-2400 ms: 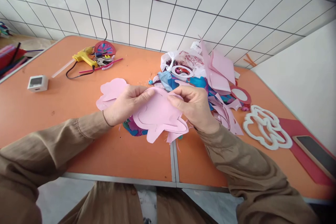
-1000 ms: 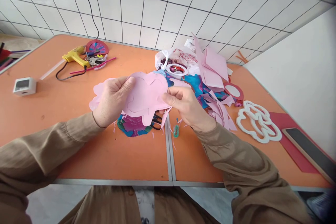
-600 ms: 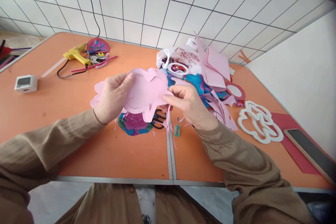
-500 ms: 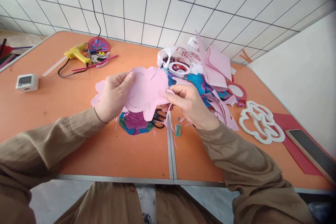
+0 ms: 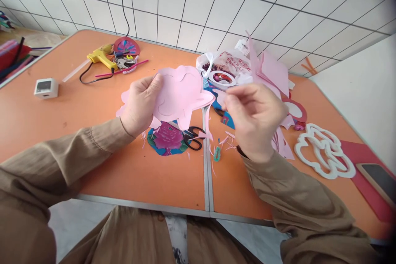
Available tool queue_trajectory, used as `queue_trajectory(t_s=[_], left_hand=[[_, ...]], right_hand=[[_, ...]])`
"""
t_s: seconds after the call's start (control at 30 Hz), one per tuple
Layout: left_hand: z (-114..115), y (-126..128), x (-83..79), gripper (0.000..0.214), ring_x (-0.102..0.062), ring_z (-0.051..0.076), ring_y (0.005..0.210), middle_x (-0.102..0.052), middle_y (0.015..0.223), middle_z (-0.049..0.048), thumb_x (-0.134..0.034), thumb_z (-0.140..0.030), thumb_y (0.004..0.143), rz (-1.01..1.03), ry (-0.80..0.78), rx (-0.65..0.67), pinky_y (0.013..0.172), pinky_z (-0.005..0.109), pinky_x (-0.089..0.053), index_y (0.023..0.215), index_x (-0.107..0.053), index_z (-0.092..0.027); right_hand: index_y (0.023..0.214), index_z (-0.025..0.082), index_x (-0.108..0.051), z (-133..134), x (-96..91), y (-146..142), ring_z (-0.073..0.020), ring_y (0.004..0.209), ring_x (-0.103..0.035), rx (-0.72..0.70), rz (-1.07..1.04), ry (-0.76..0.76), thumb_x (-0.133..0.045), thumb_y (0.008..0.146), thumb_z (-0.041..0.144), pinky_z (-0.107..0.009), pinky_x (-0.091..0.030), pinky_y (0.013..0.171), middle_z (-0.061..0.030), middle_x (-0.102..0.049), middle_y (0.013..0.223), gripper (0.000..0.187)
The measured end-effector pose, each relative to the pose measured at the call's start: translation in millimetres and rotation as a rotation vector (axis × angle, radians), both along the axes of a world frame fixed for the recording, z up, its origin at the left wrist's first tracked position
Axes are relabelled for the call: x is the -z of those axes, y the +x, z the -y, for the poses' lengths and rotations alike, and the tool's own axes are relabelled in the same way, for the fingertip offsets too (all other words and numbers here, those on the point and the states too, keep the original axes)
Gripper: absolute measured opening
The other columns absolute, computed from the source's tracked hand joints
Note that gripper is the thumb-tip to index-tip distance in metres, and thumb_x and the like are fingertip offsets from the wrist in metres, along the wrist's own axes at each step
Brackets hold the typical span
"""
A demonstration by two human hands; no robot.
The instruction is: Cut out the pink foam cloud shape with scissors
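My left hand (image 5: 140, 103) grips a pink felt cutout (image 5: 177, 93) with wavy, lobed edges, thumb on top. It is held above the table, and its layers show at the right tip. To the right of the cutout, apart from it, my right hand (image 5: 255, 117) is raised with thumb and fingers pinched together; what they hold, if anything, is hidden. Below the cutout lie a floral fabric piece (image 5: 167, 139) and black-handled scissors (image 5: 195, 144), partly covered. Thin pink scraps (image 5: 230, 140) and a small green clip (image 5: 217, 153) lie near the table's seam.
A yellow glue gun (image 5: 103, 57) with a cord, keys (image 5: 123, 63) and a white cube (image 5: 45, 88) are at left. A plastic bag (image 5: 232, 64), pink felt sheets (image 5: 274, 72), white cloud-shaped frames (image 5: 324, 152) and a phone (image 5: 379, 179) are at right.
My right hand has come off the cutout's right edge and moved right and toward me. My left hand still holds the cutout. The whole view has shifted slightly.
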State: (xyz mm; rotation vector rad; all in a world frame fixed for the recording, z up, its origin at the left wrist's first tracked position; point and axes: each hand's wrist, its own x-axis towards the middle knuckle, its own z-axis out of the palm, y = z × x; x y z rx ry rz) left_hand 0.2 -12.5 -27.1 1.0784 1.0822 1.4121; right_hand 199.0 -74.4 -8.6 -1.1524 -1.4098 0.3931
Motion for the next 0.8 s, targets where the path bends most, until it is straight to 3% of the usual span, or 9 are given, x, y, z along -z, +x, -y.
queue_trajectory(t_s=[0.03,0.1,0.17,0.23,0.33,0.43,0.57,0.8], left_hand=[[-1.4,0.7,-1.2,0.028,-0.048,0.010,0.048,-0.056,0.059,-0.0006,-0.060,-0.029,0.093,0.027,-0.004,-0.013,0.046,0.023,-0.038,0.067,-0.065,-0.018],[-3.9,1.6,-3.0,0.028,-0.049,0.010,0.048,-0.057,0.060,-0.0012,-0.055,-0.028,0.095,0.061,0.013,-0.030,0.047,0.022,-0.039,0.071,-0.065,-0.019],[-5.3,2.1,-3.4,0.027,-0.049,0.010,0.048,-0.058,0.060,-0.0017,-0.054,-0.027,0.095,0.080,0.021,-0.059,0.047,0.022,-0.039,0.073,-0.066,-0.020],[-4.9,2.8,-2.4,0.027,-0.049,0.010,0.048,-0.058,0.059,-0.0018,-0.053,-0.027,0.096,0.091,0.018,-0.059,0.047,0.021,-0.040,0.072,-0.065,-0.020],[-1.1,4.9,0.9,0.031,-0.049,0.009,0.048,-0.058,0.059,-0.0018,-0.054,-0.029,0.096,0.121,0.020,-0.017,0.046,0.022,-0.039,0.068,-0.064,-0.020],[4.0,8.0,3.7,0.033,-0.048,0.009,0.047,-0.057,0.058,-0.0024,-0.054,-0.031,0.095,0.146,0.001,0.022,0.046,0.022,-0.038,0.065,-0.062,-0.020],[8.4,10.9,3.7,0.035,-0.047,0.009,0.047,-0.054,0.056,-0.0025,-0.053,-0.029,0.096,0.160,-0.048,0.040,0.046,0.021,-0.037,0.063,-0.061,-0.020],[9.5,10.9,2.7,0.034,-0.048,0.009,0.047,-0.057,0.057,-0.0014,-0.054,-0.032,0.095,0.178,-0.047,0.056,0.045,0.022,-0.039,0.064,-0.062,-0.020]], right_hand=[[0.075,0.025,-0.068,4.7,-2.1,-1.8,-0.0143,0.058,-0.058,-0.060,-0.044,-0.055,-0.068,0.089,0.034,-0.032,-0.050,0.060,0.0009,-0.060,0.064,0.017],[0.073,0.023,-0.069,12.3,-3.3,-6.2,-0.0132,0.050,-0.058,-0.278,-0.094,-0.303,-0.066,0.089,0.045,-0.029,-0.048,0.051,-0.0002,-0.063,0.062,0.028],[0.078,0.020,-0.071,15.3,0.8,-11.5,-0.0162,0.054,-0.065,-0.471,-0.094,-0.586,-0.065,0.086,0.057,-0.028,-0.048,0.048,-0.0052,-0.071,0.069,0.039],[0.079,0.016,-0.070,14.2,9.0,-16.8,-0.0190,0.060,-0.070,-0.538,-0.171,-0.698,-0.061,0.082,0.068,-0.027,-0.048,0.047,-0.0107,-0.075,0.077,0.053],[0.089,0.015,-0.070,9.8,22.5,-23.2,-0.0217,0.070,-0.075,-0.624,-0.457,-0.792,-0.056,0.081,0.076,-0.026,-0.052,0.051,-0.0136,-0.078,0.088,0.062],[0.097,0.017,-0.070,8.4,30.3,-27.8,-0.0205,0.072,-0.076,-0.711,-0.650,-0.873,-0.057,0.083,0.072,-0.026,-0.055,0.055,-0.0116,-0.079,0.092,0.058],[0.100,0.018,-0.071,10.5,32.8,-32.2,-0.0179,0.072,-0.075,-0.774,-0.716,-0.942,-0.057,0.087,0.066,-0.024,-0.055,0.055,-0.0102,-0.079,0.094,0.052],[0.096,0.018,-0.073,11.6,34.1,-33.9,-0.0158,0.064,-0.073,-0.782,-0.744,-0.904,-0.062,0.084,0.065,-0.021,-0.052,0.050,-0.0072,-0.079,0.083,0.051]])
